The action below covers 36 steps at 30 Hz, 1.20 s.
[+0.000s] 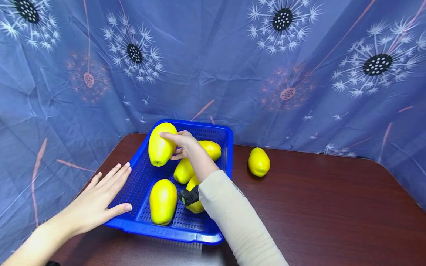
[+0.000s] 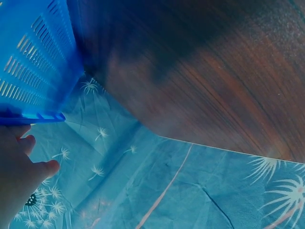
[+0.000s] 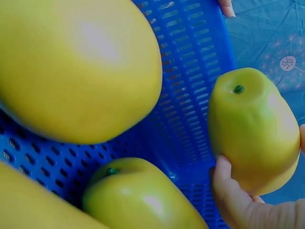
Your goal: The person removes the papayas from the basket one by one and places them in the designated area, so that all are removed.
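Observation:
My right hand holds a yellow papaya over the back left part of a blue slotted plastic basket. In the right wrist view, fingers and thumb grip this papaya, its small green stem facing the camera. Several more papayas lie inside the basket, one of them a papaya at the front left; the right forearm partly hides others. My left hand, fingers straight and spread, is at the basket's left side. In the left wrist view its fingers are close to the blue rim; contact is unclear.
A lone papaya lies on the dark brown table to the right of the basket. Behind and at the left hangs a blue curtain with dandelion prints, right up against the table's edge.

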Available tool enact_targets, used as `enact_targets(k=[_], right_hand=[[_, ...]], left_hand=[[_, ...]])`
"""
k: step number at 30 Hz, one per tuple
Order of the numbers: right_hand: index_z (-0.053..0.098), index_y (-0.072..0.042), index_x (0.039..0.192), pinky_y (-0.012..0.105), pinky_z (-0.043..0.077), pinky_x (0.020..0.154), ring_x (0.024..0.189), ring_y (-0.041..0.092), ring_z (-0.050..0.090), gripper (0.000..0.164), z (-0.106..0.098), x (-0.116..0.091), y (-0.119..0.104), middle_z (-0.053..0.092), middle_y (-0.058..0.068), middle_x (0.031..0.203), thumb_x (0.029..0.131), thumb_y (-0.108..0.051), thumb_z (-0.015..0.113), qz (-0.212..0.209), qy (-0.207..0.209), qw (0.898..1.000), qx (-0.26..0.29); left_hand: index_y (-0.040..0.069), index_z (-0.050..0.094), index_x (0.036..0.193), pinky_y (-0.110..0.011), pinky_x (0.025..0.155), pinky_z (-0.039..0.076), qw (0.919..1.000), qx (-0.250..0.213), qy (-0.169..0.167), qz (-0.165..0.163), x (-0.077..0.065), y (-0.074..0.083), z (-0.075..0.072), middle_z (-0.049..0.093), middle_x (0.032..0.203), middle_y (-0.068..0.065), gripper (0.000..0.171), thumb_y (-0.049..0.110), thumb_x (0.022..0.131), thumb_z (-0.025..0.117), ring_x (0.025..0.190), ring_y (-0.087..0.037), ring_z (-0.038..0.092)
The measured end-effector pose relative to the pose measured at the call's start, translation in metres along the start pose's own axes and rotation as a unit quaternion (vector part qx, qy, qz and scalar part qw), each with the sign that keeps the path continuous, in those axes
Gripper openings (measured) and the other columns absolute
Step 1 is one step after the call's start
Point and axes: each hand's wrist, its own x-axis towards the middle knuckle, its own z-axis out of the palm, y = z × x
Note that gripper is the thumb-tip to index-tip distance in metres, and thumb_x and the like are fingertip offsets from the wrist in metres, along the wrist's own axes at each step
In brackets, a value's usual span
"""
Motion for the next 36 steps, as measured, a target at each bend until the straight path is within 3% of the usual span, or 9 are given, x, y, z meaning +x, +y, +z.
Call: enact_targets(k=[7,13,22,30,36], right_hand=[[0.045,-0.013,0.126,0.045,0.053,0.074,0.100,0.037,0.057,0.065,-0.001,-0.006,-0.003,0.050,0.014,0.103,0.074,-0.033,0.079,0.003,-0.013,1.000,0.008],[0.045,-0.013,0.130,0.045,0.053,0.074,0.096,0.035,0.058,0.067,-0.002,-0.014,-0.012,0.052,0.015,0.103,0.075,-0.033,0.078,-0.009,-0.020,1.000,0.009],[0.044,-0.016,0.133,0.046,0.052,0.077,0.099,0.034,0.060,0.066,-0.012,-0.030,-0.029,0.056,0.016,0.110,0.078,-0.033,0.075,-0.021,-0.028,0.999,0.013],[0.042,-0.019,0.132,0.046,0.051,0.081,0.103,0.033,0.059,0.060,-0.040,-0.048,-0.038,0.051,0.018,0.122,0.082,-0.033,0.071,-0.030,-0.048,0.998,0.024],[0.037,-0.019,0.135,0.048,0.046,0.089,0.109,0.033,0.055,0.059,-0.071,-0.064,-0.040,0.047,0.017,0.128,0.086,-0.032,0.067,-0.046,-0.052,0.997,0.015]], left_hand=[[0.009,0.016,0.150,-0.046,0.110,-0.009,1.0000,0.004,0.001,0.004,-0.001,-0.002,0.000,0.021,0.153,-0.009,0.085,0.040,0.086,0.063,0.142,-0.014,-0.001],[0.010,0.015,0.150,-0.047,0.110,-0.009,1.0000,0.002,-0.003,0.000,0.001,-0.001,0.000,0.020,0.154,-0.009,0.085,0.041,0.087,0.062,0.142,-0.012,-0.003],[0.007,0.018,0.149,-0.046,0.110,-0.008,0.9999,0.005,0.005,0.007,0.002,0.000,0.001,0.021,0.153,-0.010,0.084,0.041,0.086,0.062,0.142,-0.019,0.004],[0.006,0.019,0.149,-0.046,0.110,-0.009,0.9998,0.012,0.009,0.012,0.000,-0.001,0.002,0.021,0.153,-0.010,0.085,0.040,0.085,0.064,0.141,-0.008,-0.005],[0.006,0.019,0.149,-0.047,0.110,-0.009,0.9998,0.011,0.008,0.012,0.001,0.001,0.001,0.021,0.153,-0.010,0.084,0.040,0.086,0.063,0.142,-0.011,-0.002]])
